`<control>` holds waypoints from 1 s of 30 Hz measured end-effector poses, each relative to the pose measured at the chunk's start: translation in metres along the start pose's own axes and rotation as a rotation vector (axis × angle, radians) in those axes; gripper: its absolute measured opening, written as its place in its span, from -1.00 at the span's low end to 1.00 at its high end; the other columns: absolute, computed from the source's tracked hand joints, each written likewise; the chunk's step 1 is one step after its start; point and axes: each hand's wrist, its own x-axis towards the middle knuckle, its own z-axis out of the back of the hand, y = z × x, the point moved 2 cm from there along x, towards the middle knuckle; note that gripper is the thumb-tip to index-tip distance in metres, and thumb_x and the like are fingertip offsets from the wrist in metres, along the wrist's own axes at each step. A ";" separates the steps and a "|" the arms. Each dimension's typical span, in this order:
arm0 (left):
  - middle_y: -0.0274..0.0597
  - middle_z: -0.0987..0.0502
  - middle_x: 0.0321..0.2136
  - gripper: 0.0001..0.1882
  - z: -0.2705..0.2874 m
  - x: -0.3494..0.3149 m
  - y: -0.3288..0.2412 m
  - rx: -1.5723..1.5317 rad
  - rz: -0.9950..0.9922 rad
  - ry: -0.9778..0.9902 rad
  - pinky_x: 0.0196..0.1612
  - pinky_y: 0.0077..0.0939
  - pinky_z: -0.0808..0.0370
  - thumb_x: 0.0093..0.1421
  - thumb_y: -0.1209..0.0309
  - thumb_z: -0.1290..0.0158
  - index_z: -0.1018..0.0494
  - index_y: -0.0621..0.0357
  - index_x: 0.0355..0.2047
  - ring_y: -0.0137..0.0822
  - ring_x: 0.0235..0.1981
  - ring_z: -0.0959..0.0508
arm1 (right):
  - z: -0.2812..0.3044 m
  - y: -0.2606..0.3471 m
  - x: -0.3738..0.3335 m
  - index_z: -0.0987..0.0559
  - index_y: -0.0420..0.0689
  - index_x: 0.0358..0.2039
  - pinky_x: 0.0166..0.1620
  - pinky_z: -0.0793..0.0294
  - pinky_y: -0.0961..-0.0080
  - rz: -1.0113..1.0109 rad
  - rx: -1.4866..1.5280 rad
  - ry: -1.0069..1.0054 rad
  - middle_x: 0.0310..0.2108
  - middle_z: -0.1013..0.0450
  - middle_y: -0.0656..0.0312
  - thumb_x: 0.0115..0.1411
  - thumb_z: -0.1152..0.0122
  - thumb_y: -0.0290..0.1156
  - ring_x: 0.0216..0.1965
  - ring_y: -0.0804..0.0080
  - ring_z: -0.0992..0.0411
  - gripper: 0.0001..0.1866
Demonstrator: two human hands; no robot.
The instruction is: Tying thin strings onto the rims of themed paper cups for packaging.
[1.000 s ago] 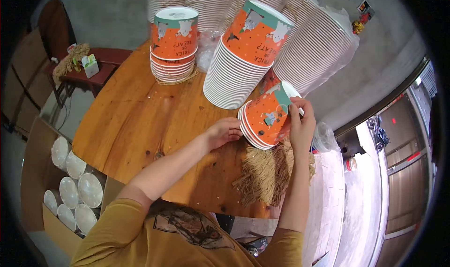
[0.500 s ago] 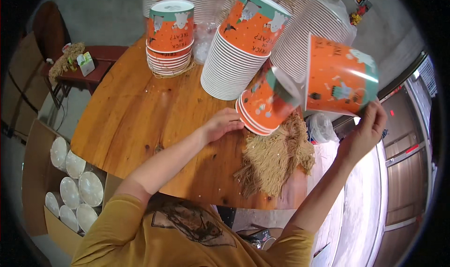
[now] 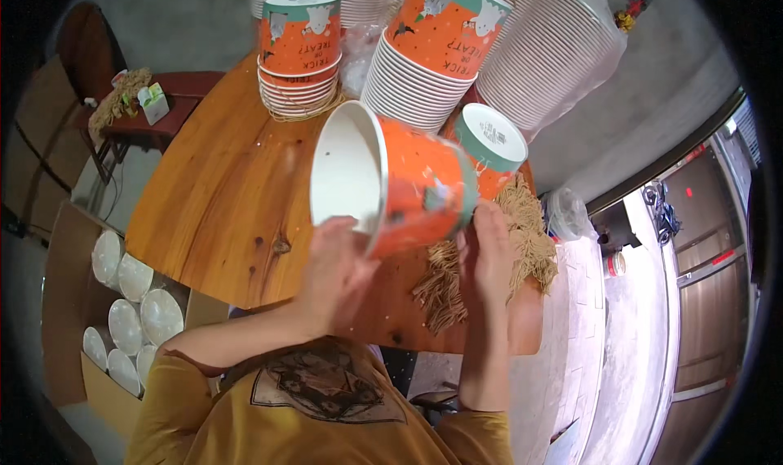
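An orange paper bucket (image 3: 420, 179) with a green band at its base is tipped on its side above the table, its white open mouth facing left. My left hand (image 3: 338, 269), blurred by motion, is closed at the lower rim of the mouth. At the base end, my right hand (image 3: 487, 249) grips the green band. Just behind it another paper bucket (image 3: 492, 135) stands upside down, partly hidden. A bundle of tan twine strands (image 3: 526, 228) lies on the table by my right hand.
Tall stacks of upside-down buckets (image 3: 420, 81) line the far side of the wooden table (image 3: 204, 196), with a shorter stack (image 3: 300, 49) at the left. A cardboard box (image 3: 61, 302) at lower left holds several white cylinders. A red bench (image 3: 188, 90) stands beyond.
My right hand has brought the bucket left and down in front of me. My left hand has left the small stack and come to the bucket's rim.
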 end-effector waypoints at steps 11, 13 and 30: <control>-0.17 -0.41 -0.29 -0.51 0.061 0.047 -0.031 0.888 -0.419 0.419 0.16 -0.13 -0.17 -0.01 0.59 -0.06 -0.43 0.03 -0.01 -0.09 -0.17 -0.38 | 0.071 -0.001 -0.029 -0.55 -0.09 -0.31 -0.03 -0.37 0.32 0.508 -1.676 0.314 -0.24 -0.46 0.23 -0.01 -0.17 -0.60 -0.14 0.15 -0.39 -0.79; -0.16 -0.40 -0.25 -0.51 0.059 0.045 -0.036 0.845 -0.421 0.391 0.16 -0.14 -0.18 0.01 0.59 -0.06 -0.41 0.02 0.01 -0.12 -0.15 -0.39 | 0.062 -0.001 -0.029 -0.54 -0.10 -0.34 -0.04 -0.37 0.32 0.530 -1.655 0.290 -0.25 -0.47 0.24 0.00 -0.19 -0.57 -0.14 0.16 -0.39 -0.83; -0.11 -0.48 -0.43 -0.70 0.031 0.037 -0.158 -0.565 0.006 0.649 -0.23 -0.41 -0.45 0.21 0.35 -0.06 -0.37 0.31 -0.14 -0.32 -0.37 -0.48 | -0.101 -0.079 -0.058 -0.52 -0.18 -0.36 -0.45 -0.36 0.64 0.163 -0.665 0.455 -0.62 -0.41 0.27 0.24 -0.18 -0.42 -0.58 0.66 -0.32 -0.90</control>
